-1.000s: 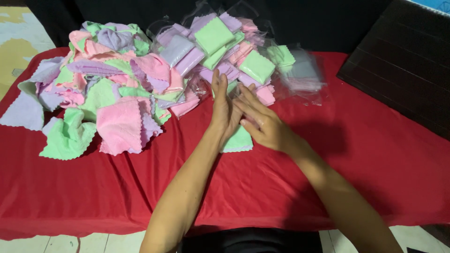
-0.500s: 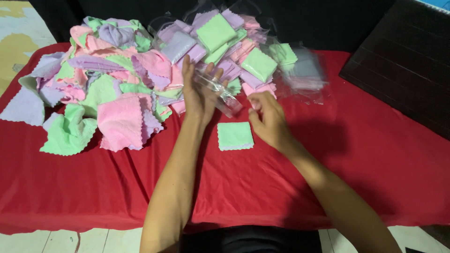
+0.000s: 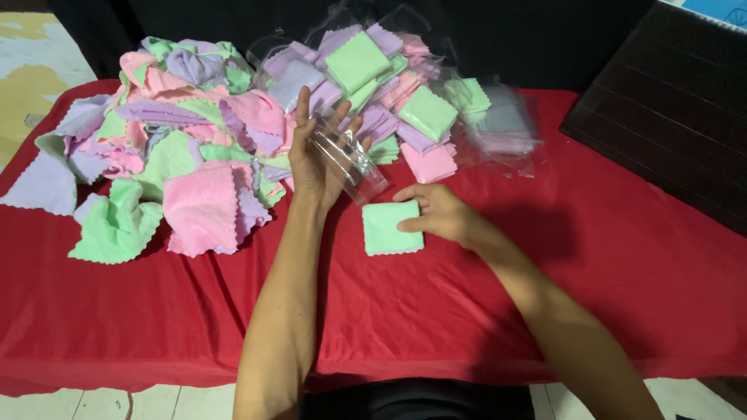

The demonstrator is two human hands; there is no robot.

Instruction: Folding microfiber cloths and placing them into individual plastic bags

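Your left hand (image 3: pixel 319 159) and right hand (image 3: pixel 440 214) are bare; both forearms are uncovered, with no sleeves, gloves, rings or watch visible.

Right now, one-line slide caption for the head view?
Left hand lifts a clear plastic sleeve while right hand pins a folded green cloth on the red table.
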